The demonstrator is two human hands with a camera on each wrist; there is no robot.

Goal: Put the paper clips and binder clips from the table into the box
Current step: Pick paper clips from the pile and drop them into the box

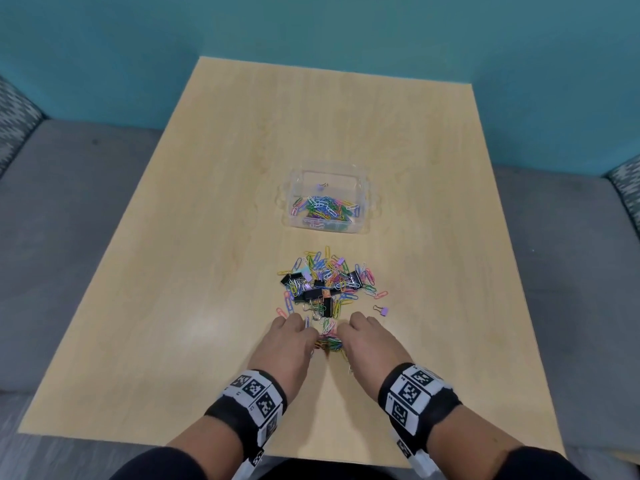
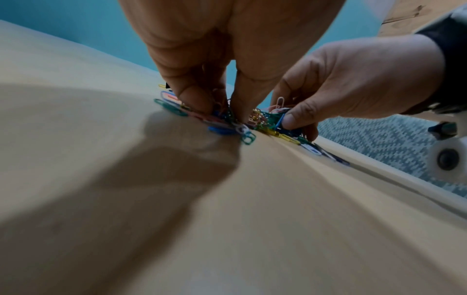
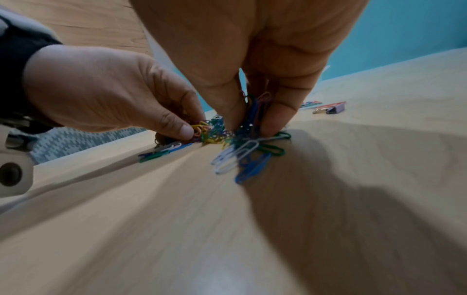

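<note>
Two hands [image 1: 325, 341] on wiry paper clips [image 1: 329, 342]

Ahead of my hands [image 1: 325, 337] I see the clip pile [image 1: 325, 285] blocking the direct way to the box [image 1: 325, 202]; bare table [image 1: 207, 237] lies open on both sides.

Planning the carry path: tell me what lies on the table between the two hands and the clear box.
In the head view, the loose heap of paper clips and black binder clips lies between the hands and the box; beyond the heap, bare table.
</note>
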